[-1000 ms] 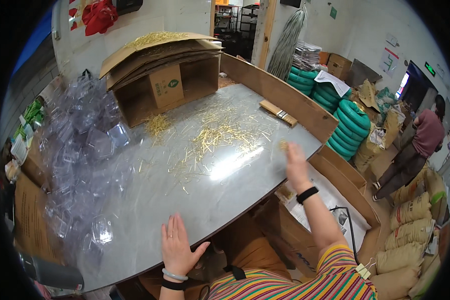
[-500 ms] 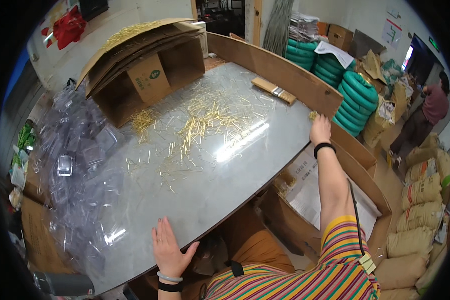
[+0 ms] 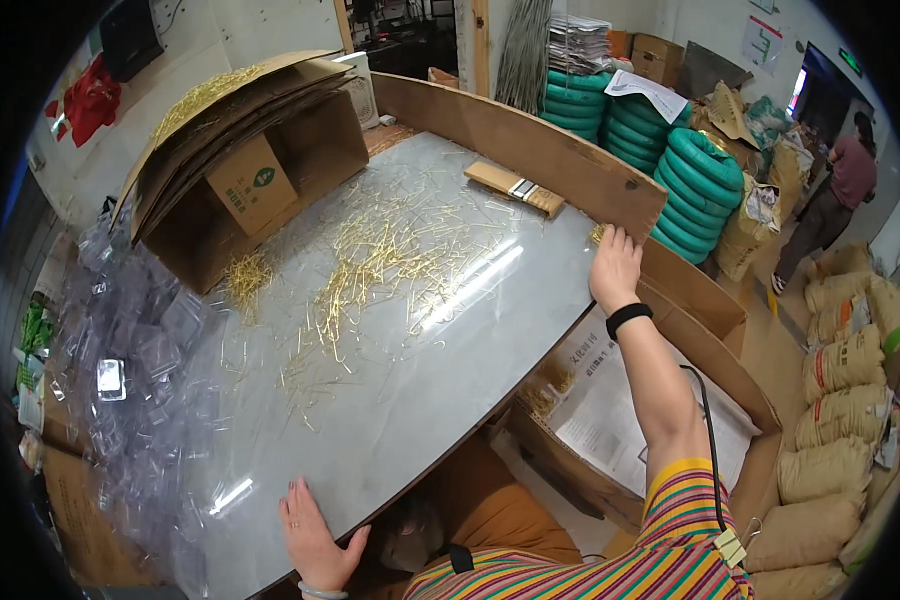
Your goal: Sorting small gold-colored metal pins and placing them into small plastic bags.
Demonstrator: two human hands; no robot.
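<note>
Lying flat on the near edge of the grey tabletop (image 3: 390,410) is my left hand (image 3: 315,540), thumb spread from the fingers, holding nothing. My right arm reaches to the table's right corner. There my right hand (image 3: 617,265) has its fingers together and bent at a small clump of gold wire hooks (image 3: 597,234), mostly hidden by the fingertips. A loose spread of gold wire hooks (image 3: 355,265) covers the middle of the table, beyond both hands. A denser small heap of gold wire (image 3: 247,280) sits by the cardboard box (image 3: 320,150).
Clear plastic boxes (image 3: 140,400) pile up along the left side. A cardboard strip (image 3: 515,188) lies near the far cardboard wall (image 3: 530,125). Below my right arm stands an open carton (image 3: 560,440) with printed paper. Green coils (image 3: 700,195), sacks (image 3: 840,370) and another person (image 3: 840,195) are farther right.
The view has shifted, so the table and its contents appear farther left. Both my hands keep about the same places on the table, the right still at the corner clump.
</note>
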